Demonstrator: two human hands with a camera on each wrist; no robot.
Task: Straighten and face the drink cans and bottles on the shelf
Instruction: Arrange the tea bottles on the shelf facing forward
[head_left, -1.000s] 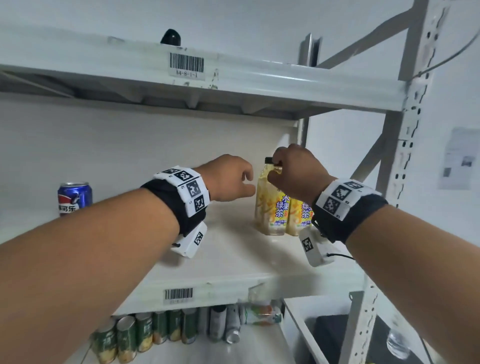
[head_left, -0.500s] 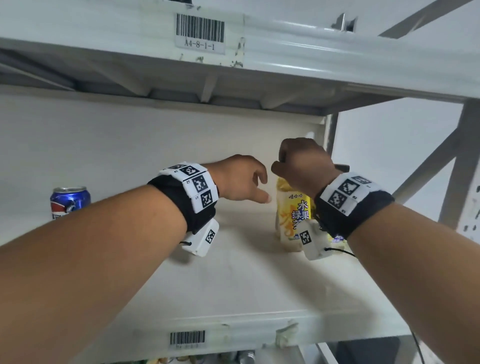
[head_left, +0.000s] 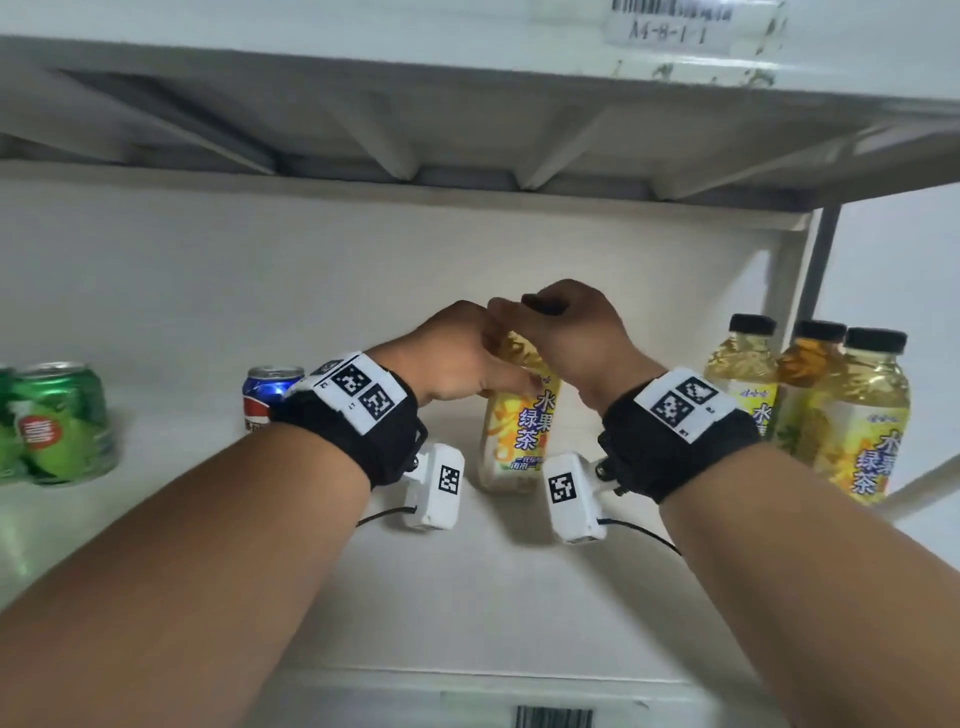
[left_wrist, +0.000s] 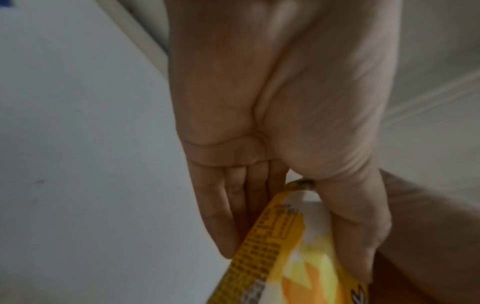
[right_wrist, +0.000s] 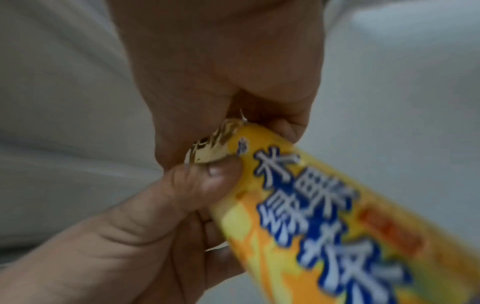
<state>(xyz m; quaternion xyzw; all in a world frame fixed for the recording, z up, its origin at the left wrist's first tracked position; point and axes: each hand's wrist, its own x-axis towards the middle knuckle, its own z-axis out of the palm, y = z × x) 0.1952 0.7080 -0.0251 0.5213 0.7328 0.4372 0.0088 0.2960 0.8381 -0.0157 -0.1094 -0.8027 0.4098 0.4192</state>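
A tea bottle (head_left: 519, 431) with a yellow label stands mid-shelf, its printed label facing me. My right hand (head_left: 566, 327) grips its black cap from above, hiding it. My left hand (head_left: 457, 353) holds the bottle's shoulder. In the left wrist view the fingers (left_wrist: 215, 216) lie along one side of the bottle (left_wrist: 293, 263) and the thumb (left_wrist: 358, 236) along the other. The right wrist view shows the label (right_wrist: 311, 216) close up and blurred, with the left thumb (right_wrist: 207, 181) pressed on it.
Three more yellow tea bottles (head_left: 862, 415) stand together at the shelf's right end, beside the grey upright (head_left: 821, 260). A blue cola can (head_left: 262, 395) sits behind my left wrist and green cans (head_left: 57, 421) at the far left. The upper shelf (head_left: 467, 104) hangs low overhead.
My left hand, curled beside the bottle before, now holds its shoulder. The bottle under my right hand now stands apart, left of the other bottles. My view has swung left.
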